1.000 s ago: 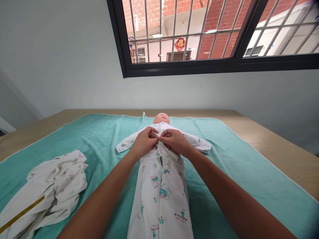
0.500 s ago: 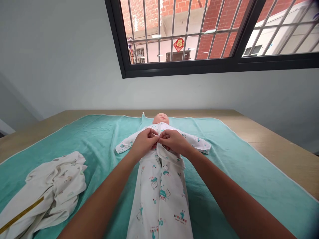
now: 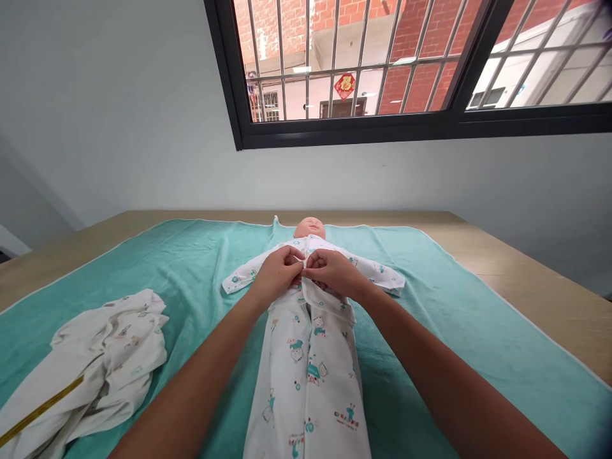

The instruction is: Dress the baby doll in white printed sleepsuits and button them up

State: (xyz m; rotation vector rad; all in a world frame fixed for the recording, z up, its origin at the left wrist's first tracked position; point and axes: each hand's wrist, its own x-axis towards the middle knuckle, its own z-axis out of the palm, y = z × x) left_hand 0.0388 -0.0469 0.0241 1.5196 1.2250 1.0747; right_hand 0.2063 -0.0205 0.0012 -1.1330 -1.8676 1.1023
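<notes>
A baby doll (image 3: 310, 227) lies on its back, dressed in a white printed baby gown (image 3: 313, 376) with its sleeves spread to both sides. Over the doll's chest, my left hand (image 3: 281, 274) pinches the front edge of the gown between thumb and fingers. My right hand (image 3: 333, 273) pinches the opposite front edge, its fingertips meeting the left ones at the middle. What fastener, if any, lies between the fingertips is hidden. Below the hands a flap of the gown is folded over, and the lower front hangs slightly parted.
A teal blanket (image 3: 191, 255) covers most of the wooden table (image 3: 497, 268). At the left lies a crumpled white printed cloth (image 3: 115, 357) with a yellow tape strip (image 3: 43, 408) across it. Behind the table are a wall and a barred window (image 3: 354, 131).
Both hands stay at the gown's front with almost the same pinch. The right fingertips have shifted very slightly left.
</notes>
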